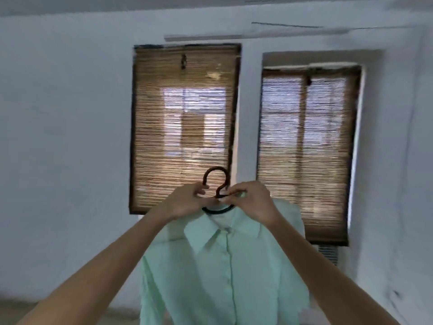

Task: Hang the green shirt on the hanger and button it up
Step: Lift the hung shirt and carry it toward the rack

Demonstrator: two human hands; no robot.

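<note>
A pale green shirt (225, 273) hangs on a dark hanger (216, 179), held up in front of me at arm's length. Its front placket looks buttoned from the collar down. The hanger's hook stands above the collar and a dark curved bar shows just under my fingers. My left hand (185, 202) grips the hanger's neck from the left. From the right, my right hand (251, 199) pinches the same neck. Both arms reach forward and up. The shirt's lower part runs out of the frame.
A pale blue wall stands ahead with two windows covered by bamboo blinds: a left blind (185, 127) and a right blind (307, 148). A small vent (328, 253) sits below the right window. A thin cord (285, 25) runs near the ceiling.
</note>
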